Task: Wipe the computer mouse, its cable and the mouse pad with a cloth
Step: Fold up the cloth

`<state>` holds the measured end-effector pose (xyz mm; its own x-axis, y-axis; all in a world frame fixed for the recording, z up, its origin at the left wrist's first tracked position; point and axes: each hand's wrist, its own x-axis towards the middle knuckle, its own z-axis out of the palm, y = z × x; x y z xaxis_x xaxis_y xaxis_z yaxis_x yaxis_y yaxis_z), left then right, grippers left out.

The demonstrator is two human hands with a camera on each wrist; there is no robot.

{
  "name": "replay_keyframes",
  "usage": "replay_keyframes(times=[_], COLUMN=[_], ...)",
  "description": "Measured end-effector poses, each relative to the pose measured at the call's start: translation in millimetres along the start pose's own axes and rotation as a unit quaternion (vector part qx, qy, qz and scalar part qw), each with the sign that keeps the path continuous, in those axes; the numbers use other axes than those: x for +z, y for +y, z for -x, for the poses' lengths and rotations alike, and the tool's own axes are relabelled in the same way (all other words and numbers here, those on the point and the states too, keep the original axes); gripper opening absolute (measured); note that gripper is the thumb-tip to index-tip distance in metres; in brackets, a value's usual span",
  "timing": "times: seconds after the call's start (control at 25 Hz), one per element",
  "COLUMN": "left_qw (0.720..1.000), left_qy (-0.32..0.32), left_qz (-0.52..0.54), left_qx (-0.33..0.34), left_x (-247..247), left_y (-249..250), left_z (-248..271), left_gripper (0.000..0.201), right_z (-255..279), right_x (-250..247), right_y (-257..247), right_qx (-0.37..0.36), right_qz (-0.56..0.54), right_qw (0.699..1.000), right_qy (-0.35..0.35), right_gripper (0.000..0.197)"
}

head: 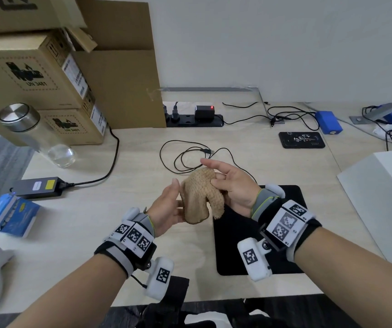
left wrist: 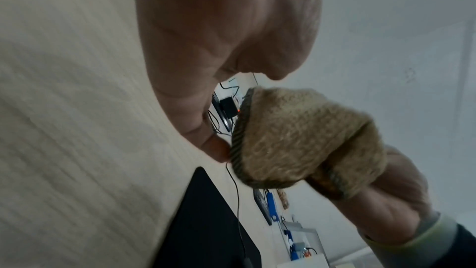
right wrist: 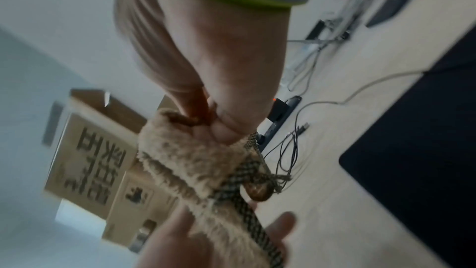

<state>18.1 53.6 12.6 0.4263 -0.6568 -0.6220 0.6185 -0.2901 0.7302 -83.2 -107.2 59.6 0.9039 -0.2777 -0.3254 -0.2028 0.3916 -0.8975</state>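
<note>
My right hand (head: 234, 188) grips the cloth (head: 202, 190), my left hand (head: 166, 209) props it flat-fingered; a dangling corner could snag the cable (head: 207, 150).

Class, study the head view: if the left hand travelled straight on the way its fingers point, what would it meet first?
The cloth: the left hand touches its edge, and the right hand grips it just beyond.

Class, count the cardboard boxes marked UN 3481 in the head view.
2. The upper box sits at far left, stacked on the lower box, which stands on the desk behind the glass bottle. Further marked boxes may be hidden.
</note>
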Motion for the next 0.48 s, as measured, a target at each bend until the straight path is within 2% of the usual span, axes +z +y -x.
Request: replay_keyframes(times=[0.12, 0.24, 0.32, 0.4, 0.48], left_qw=[0.997, 0.987, 0.982, 0.979, 0.981], left_qy=[-0.065, -0.1, -0.084, -0.03, 0.02], left_qz=[0.03, 0.107, 0.137, 0.165, 0.139], left_qx=[0.019, 0.065, 0.1, 0.116, 0.135], left_x=[11, 16, 13, 7, 2], left_y=[0, 6, 12, 17, 20], left_z=[2, 3, 3, 2, 3], left_gripper=[0.064, 0.068, 0.061, 0.056, 0.055], right_z=[2, 0, 0, -1, -2], right_x=[0, -5, -9, -11, -12], right_y=[-8, -7, -6, -5, -1], right_qx=[0.033, 0.051, 0.054, 0.05, 0.043], right_qz=[-0.123, -0.174, -0.162, -0.1, -0.021], right_qw=[0.991, 0.983, 0.985, 0.991, 0.992], right_qy=[-0.027, -0.003, 0.026, 0.075, 0.116], right_gripper=[0.049, 0.047, 0.044, 0.042, 0.041])
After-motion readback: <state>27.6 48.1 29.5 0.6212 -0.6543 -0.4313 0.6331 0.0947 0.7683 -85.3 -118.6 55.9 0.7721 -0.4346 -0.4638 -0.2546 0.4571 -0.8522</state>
